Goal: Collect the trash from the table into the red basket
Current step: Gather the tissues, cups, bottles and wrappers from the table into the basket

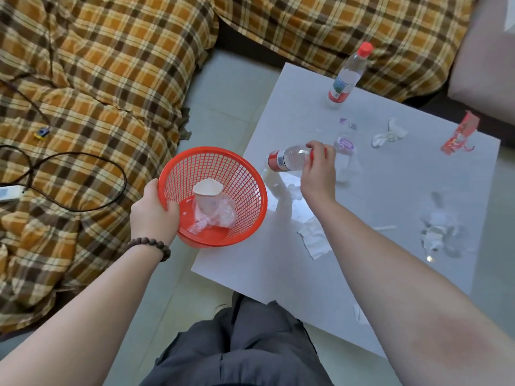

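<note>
My left hand [152, 211] grips the rim of the red basket [245, 174], held beside the white table's [278, 274] left edge. A white paper cup [207, 196] and crumpled clear plastic [217, 218] lie inside it. My right hand [317, 174] holds a clear plastic bottle [289, 158] with a red label by its neck, tilted sideways above the table, its base pointing at the basket. On the table remain a standing bottle with a red cap [348, 76], a clear bottle with a purple label [345, 143], a red wrapper [459, 135], crumpled tissues [388, 133] and torn paper [315, 238].
A plaid-covered couch [97, 79] lies left and behind, with a black cable [83, 162] and a white remote [8, 192] on it. Clear crumpled plastic [440, 232] sits at the table's right. My dark-trousered knees [245, 344] are just below the table's near edge.
</note>
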{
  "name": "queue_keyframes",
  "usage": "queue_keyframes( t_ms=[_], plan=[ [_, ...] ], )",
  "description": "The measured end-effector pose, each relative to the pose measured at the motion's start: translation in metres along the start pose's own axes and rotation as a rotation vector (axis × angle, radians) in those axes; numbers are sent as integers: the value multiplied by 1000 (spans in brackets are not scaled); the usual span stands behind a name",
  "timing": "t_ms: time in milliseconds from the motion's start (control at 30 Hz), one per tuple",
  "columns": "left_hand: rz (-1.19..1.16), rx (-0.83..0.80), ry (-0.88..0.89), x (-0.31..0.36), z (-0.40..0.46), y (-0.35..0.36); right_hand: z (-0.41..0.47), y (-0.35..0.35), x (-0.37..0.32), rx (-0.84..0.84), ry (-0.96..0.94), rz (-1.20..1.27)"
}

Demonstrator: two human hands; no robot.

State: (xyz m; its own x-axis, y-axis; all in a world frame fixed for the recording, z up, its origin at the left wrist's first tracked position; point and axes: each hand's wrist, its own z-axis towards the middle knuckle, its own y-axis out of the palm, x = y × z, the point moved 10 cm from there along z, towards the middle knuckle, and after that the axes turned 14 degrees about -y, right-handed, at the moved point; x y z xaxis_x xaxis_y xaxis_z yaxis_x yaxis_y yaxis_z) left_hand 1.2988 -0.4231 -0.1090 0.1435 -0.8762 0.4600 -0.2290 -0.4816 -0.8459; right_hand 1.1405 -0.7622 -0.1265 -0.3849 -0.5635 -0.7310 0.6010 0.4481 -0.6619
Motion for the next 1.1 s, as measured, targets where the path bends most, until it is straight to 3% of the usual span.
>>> queue_keyframes(
  t_ms=[167, 300, 400, 533, 733, 967, 1100],
  plan=[
    [-37, 11, 19, -9, -19, -14, -38, -52, -66, 214, -164, 90],
    [-105, 26, 41, -26, -45, -32, -83, -77, -132, 278, -298, 131],
    [-169, 29, 63, -38, -70, -49, -120, -73, -173, 198, -401, 133],
    [-244, 44, 106, -49, -100, -72, -173, -36, -201, -116, -514, 112],
    [-293, 2, 161, -50, -136, -84, -225, 0, -188, -374, -474, 1],
    [-249, -29, 112, -61, -161, -70, -241, -11, -163, -446, -415, -35],
    [-213, -12, 70, -66, -164, -57, -233, -39, -134, -335, -362, 13]
  ],
)
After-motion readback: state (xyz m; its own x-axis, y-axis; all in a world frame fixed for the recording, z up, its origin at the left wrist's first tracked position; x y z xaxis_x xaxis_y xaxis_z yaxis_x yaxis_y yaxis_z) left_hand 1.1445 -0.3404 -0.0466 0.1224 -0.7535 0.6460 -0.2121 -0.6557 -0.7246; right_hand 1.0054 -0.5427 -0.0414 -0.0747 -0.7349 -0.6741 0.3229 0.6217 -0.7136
